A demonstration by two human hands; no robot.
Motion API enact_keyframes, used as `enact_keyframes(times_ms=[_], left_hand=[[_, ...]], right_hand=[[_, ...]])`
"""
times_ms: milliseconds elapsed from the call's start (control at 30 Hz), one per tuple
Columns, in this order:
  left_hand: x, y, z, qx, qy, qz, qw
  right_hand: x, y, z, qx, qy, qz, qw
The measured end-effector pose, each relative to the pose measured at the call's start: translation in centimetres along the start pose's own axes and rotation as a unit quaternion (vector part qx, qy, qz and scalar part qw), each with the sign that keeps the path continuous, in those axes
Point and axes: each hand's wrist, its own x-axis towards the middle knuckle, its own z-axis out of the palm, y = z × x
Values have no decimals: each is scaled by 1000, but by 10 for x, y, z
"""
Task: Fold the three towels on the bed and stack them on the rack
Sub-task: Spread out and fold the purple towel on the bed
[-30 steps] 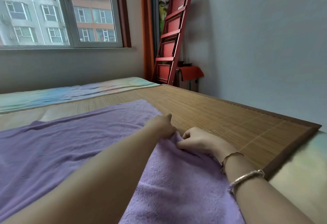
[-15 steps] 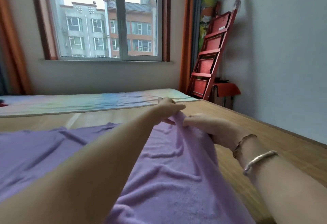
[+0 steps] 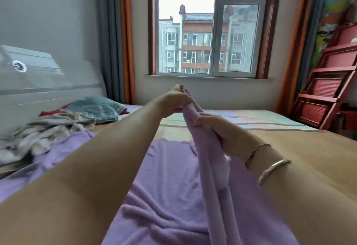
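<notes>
Left hand (image 3: 176,99), frame centre: fingers curled, pinching the raised edge of the purple towel (image 3: 173,196). Right hand (image 3: 216,126), just below and right of it: thumb and fingers clamped on the same edge lower down. The two hands are close together, nearly touching, with the gathered towel fold running between them and hanging down toward bottom centre. Two bracelets (image 3: 270,167) on the right wrist, one thin, one wider and silver. Both forearms stretch in from the bottom corners.

The rest of the purple towel lies spread and wrinkled on the bed (image 3: 309,157), lower centre to left. Bed top is a tan woven mat, with a pastel sheet strip behind it.

Left middle: a crumpled grey-white cloth heap (image 3: 48,128), blurred, touching the purple towel's left side. Behind it a teal pillow (image 3: 96,109) against the grey headboard (image 3: 38,82).

Upper centre: window (image 3: 208,32) with orange curtains either side. Right edge: a red rack (image 3: 328,90), leaning against the wall, well apart from the hands.
</notes>
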Motion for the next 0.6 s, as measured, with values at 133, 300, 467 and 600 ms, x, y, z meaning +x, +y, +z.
enact_keyframes(times_ms=[133, 300, 467, 600], left_hand=[[-18, -25, -107, 18, 17, -31, 999], [-41, -76, -226, 52, 63, -87, 993], [-64, -125, -305, 47, 110, -100, 988], [-78, -156, -343, 60, 138, -108, 983]], right_hand=[[64, 7, 101, 37, -19, -36, 999], [123, 44, 211, 2, -48, 42, 998], [163, 72, 297, -8, -105, 83, 991], [169, 79, 335, 13, -114, 123, 986]])
